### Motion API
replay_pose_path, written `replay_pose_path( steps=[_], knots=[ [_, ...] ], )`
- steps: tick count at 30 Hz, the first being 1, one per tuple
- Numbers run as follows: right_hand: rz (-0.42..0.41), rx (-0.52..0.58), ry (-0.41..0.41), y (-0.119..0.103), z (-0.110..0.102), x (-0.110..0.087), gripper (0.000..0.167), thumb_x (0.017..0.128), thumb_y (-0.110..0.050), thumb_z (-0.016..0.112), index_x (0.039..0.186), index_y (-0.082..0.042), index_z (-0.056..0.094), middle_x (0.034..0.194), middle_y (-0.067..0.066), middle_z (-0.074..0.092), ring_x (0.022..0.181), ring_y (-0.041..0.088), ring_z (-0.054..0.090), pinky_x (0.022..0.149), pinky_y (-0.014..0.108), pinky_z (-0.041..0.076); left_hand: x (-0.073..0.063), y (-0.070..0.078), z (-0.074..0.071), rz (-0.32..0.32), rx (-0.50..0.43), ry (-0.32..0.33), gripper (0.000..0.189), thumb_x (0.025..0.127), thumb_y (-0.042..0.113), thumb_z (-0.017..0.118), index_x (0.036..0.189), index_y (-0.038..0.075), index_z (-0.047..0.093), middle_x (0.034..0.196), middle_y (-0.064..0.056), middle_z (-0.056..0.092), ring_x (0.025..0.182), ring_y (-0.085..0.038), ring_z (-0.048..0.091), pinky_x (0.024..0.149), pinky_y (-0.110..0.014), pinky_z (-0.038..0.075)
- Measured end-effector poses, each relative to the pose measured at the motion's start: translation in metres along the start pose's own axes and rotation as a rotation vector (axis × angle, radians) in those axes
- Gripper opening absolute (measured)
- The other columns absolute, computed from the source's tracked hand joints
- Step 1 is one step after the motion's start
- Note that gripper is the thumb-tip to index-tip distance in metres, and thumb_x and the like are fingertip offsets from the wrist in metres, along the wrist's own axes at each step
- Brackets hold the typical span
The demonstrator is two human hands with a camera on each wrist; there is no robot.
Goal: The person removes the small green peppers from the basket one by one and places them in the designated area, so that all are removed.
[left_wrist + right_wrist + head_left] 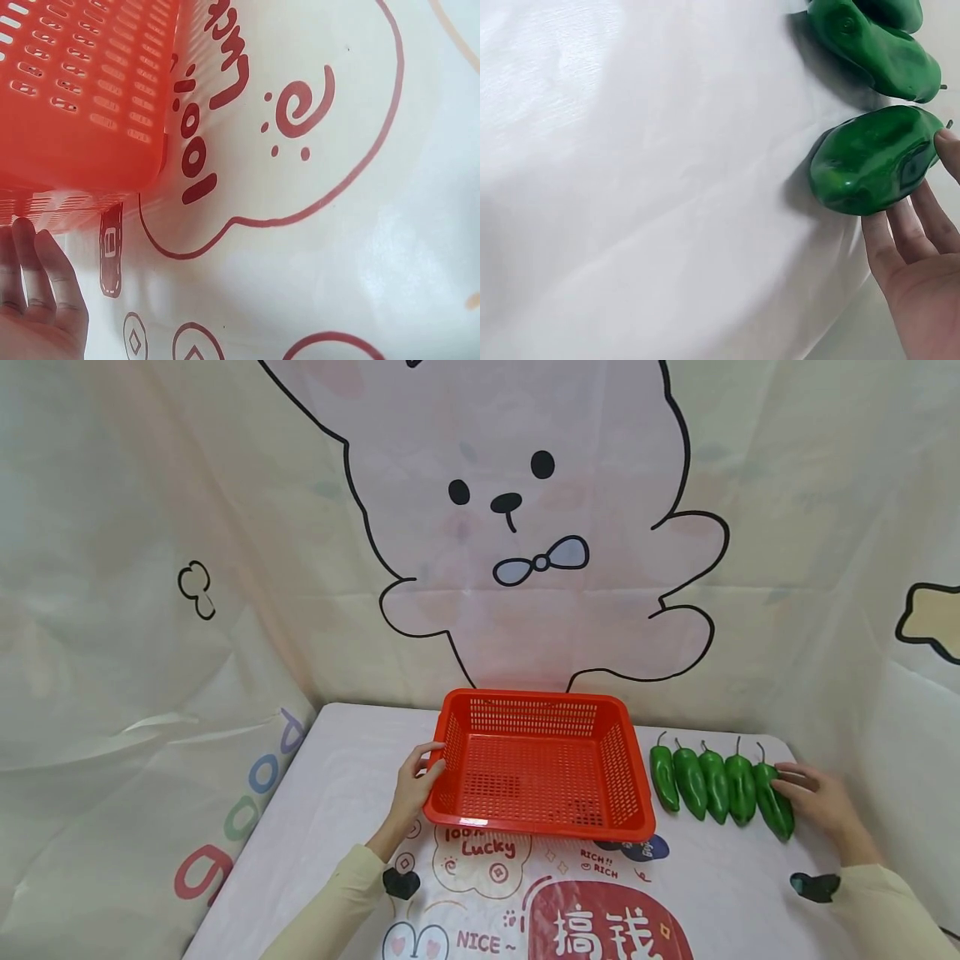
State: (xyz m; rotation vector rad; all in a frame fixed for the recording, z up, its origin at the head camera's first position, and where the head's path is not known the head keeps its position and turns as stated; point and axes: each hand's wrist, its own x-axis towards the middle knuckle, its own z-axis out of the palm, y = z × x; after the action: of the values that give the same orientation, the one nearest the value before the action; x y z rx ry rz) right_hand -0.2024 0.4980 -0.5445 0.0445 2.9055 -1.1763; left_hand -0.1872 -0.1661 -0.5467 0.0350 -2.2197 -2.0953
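Note:
A red plastic basket (525, 768) with slotted walls stands on the table. My left hand (416, 781) rests at its left side. In the left wrist view, the fairly straight fingers (52, 262) meet the outside of the basket wall (82, 150). Right of the basket, several green peppers lie side by side, stems toward the wall. My right hand (817, 797) pinches the rightmost green pepper (772, 802), which lies slightly aslant. In the right wrist view, the thumb lies near the stem end of this pepper (874, 161), and the other fingers reach along its side.
The neighbouring pepper (741, 789) lies close beside the pinched one. A white printed cloth (360, 735) covers the table. Hanging printed sheets (750, 610) close off the back and both sides, near the table's right edge.

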Motion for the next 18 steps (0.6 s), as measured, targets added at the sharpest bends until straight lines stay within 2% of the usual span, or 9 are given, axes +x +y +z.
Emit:
replay_pose_path(
  steps=[3, 4, 7, 9, 10, 12, 13, 16, 18],
  knots=[
    [0.012, 0.02, 0.01, 0.001, 0.002, -0.001, 0.057, 0.104, -0.029, 0.059, 0.139, 0.014, 0.045, 0.136, 0.043, 0.043, 0.119, 0.061, 0.043, 0.064, 0.01, 0.044, -0.001, 0.0, -0.001, -0.002, 0.004, 0.001, 0.033, 0.102, 0.011, 0.062, 0.135, 0.012, 0.059, 0.109, -0.018, 0.056, 0.094, -0.04, 0.063, 0.075, -0.046, 0.061],
    [0.009, 0.02, 0.017, 0.001, 0.003, -0.002, 0.057, 0.104, -0.029, 0.059, 0.139, 0.014, 0.045, 0.136, 0.042, 0.045, 0.116, 0.053, 0.05, 0.064, 0.011, 0.045, -0.001, 0.001, -0.001, -0.004, -0.002, 0.004, 0.033, 0.102, 0.011, 0.063, 0.135, 0.012, 0.059, 0.108, -0.018, 0.057, 0.093, -0.04, 0.064, 0.075, -0.046, 0.061],
    [-0.001, 0.037, 0.046, 0.0, 0.002, -0.004, 0.058, 0.103, -0.03, 0.062, 0.139, 0.012, 0.046, 0.132, 0.036, 0.052, 0.1, 0.012, 0.06, 0.064, 0.012, 0.049, -0.001, 0.0, -0.001, 0.001, -0.005, 0.011, 0.033, 0.102, 0.01, 0.063, 0.135, 0.012, 0.06, 0.108, -0.019, 0.057, 0.094, -0.044, 0.063, 0.076, -0.05, 0.06],
    [-0.016, 0.062, 0.061, -0.001, 0.0, -0.007, 0.058, 0.102, -0.029, 0.064, 0.139, 0.012, 0.046, 0.124, 0.023, 0.061, 0.09, -0.011, 0.053, 0.064, 0.013, 0.051, -0.001, 0.0, -0.001, 0.006, -0.005, 0.008, 0.033, 0.102, 0.01, 0.063, 0.135, 0.011, 0.06, 0.108, -0.019, 0.057, 0.095, -0.047, 0.062, 0.077, -0.052, 0.06],
    [-0.029, 0.072, 0.069, -0.003, -0.001, -0.01, 0.057, 0.101, -0.027, 0.065, 0.138, 0.013, 0.047, 0.123, 0.021, 0.062, 0.087, -0.018, 0.047, 0.064, 0.013, 0.052, 0.0, 0.0, -0.001, 0.007, -0.008, 0.002, 0.033, 0.102, 0.01, 0.063, 0.135, 0.011, 0.059, 0.109, -0.019, 0.057, 0.096, -0.048, 0.062, 0.078, -0.053, 0.059],
    [-0.039, 0.092, 0.084, -0.007, -0.003, -0.015, 0.056, 0.101, -0.025, 0.066, 0.137, 0.013, 0.047, 0.119, 0.011, 0.064, 0.084, -0.021, 0.049, 0.064, 0.014, 0.053, 0.001, 0.0, 0.0, 0.009, -0.003, -0.013, 0.034, 0.102, 0.011, 0.062, 0.135, 0.011, 0.059, 0.11, -0.018, 0.057, 0.098, -0.048, 0.061, 0.08, -0.053, 0.059],
    [-0.039, 0.091, 0.09, -0.01, -0.003, -0.017, 0.056, 0.101, -0.025, 0.066, 0.137, 0.013, 0.046, 0.118, 0.012, 0.064, 0.084, -0.022, 0.049, 0.064, 0.014, 0.054, 0.002, 0.0, 0.0, 0.016, 0.0, -0.019, 0.034, 0.102, 0.01, 0.062, 0.136, 0.01, 0.058, 0.11, -0.019, 0.056, 0.098, -0.049, 0.061, 0.08, -0.053, 0.059],
    [-0.049, 0.058, 0.093, -0.017, -0.003, -0.023, 0.055, 0.102, -0.026, 0.064, 0.138, 0.012, 0.047, 0.125, 0.029, 0.059, 0.085, -0.022, 0.046, 0.064, 0.013, 0.052, 0.005, -0.001, 0.0, 0.043, 0.026, -0.029, 0.035, 0.102, 0.009, 0.062, 0.136, 0.01, 0.058, 0.112, -0.019, 0.057, 0.097, -0.048, 0.061, 0.079, -0.052, 0.059],
    [-0.053, 0.033, 0.097, -0.022, -0.001, -0.026, 0.056, 0.102, -0.028, 0.063, 0.139, 0.011, 0.047, 0.129, 0.036, 0.054, 0.087, -0.022, 0.044, 0.065, 0.01, 0.05, 0.005, 0.0, -0.001, 0.076, 0.065, -0.019, 0.036, 0.102, 0.009, 0.062, 0.138, 0.01, 0.057, 0.113, -0.02, 0.059, 0.094, -0.048, 0.061, 0.076, -0.049, 0.06]
  ],
)
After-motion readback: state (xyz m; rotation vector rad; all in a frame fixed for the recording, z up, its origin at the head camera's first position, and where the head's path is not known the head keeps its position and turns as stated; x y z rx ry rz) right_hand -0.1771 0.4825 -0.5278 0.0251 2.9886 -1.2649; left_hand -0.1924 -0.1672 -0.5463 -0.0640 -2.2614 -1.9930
